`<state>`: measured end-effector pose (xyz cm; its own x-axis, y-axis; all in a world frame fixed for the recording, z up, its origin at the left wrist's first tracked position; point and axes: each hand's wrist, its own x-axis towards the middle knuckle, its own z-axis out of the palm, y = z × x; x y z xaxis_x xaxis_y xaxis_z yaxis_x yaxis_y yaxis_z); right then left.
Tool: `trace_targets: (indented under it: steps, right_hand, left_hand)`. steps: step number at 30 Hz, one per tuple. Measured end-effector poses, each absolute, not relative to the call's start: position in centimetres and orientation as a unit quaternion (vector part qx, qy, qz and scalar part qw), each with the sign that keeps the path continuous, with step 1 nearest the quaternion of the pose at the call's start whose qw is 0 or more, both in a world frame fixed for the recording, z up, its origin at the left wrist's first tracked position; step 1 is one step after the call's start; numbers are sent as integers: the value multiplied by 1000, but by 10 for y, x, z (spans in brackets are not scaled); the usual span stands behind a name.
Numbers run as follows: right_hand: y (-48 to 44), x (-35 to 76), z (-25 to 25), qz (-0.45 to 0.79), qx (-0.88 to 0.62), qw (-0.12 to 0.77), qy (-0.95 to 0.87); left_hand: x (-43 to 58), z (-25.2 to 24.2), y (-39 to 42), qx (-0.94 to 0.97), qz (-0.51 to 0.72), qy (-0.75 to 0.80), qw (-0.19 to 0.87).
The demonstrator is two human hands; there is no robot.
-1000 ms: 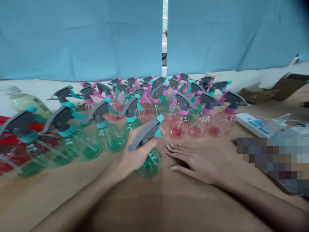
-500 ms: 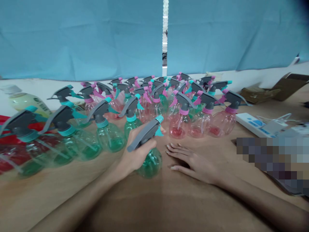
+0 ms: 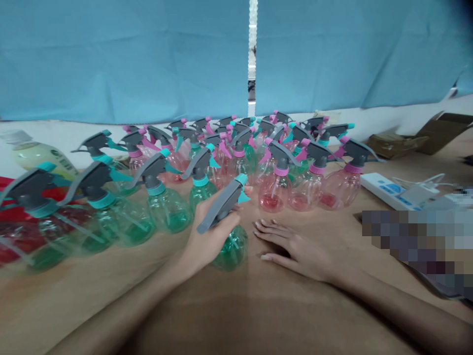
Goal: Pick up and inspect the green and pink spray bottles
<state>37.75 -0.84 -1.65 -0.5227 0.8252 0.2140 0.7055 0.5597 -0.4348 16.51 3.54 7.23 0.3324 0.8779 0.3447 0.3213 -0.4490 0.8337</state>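
My left hand (image 3: 210, 229) is wrapped round the neck of a green spray bottle (image 3: 232, 249) with a grey head and turquoise nozzle and trigger. The bottle is close to upright, and its collar is hidden by my fingers. To its right, my right hand (image 3: 291, 244) lies flat on the wooden table (image 3: 288, 315), fingers stretched toward the bottle and holding nothing. Behind the left hand stands another green spray bottle (image 3: 201, 190). Beyond the right hand are pink spray bottles, the nearest one (image 3: 272, 195) with a pink collar.
Several more green bottles (image 3: 170, 209) line the left side, and a crowd of mixed bottles fills the back. A pale yellow bottle (image 3: 44, 155) stands far left. At right are a white power strip (image 3: 388, 190), a cardboard box (image 3: 443, 130) and a pixelated patch. A blue curtain (image 3: 148, 59) hangs behind.
The held spray bottle's head has shifted very slightly up and left, and my left hand has moved a little with it. My right hand stays in place.
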Motion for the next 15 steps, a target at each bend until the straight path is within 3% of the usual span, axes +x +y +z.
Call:
trace_targets:
  steps: [15]
  right_hand:
    - [-8,378,-17,148,-442,203,-861]
  left_hand:
    - [164,70,37,747,410,401,336]
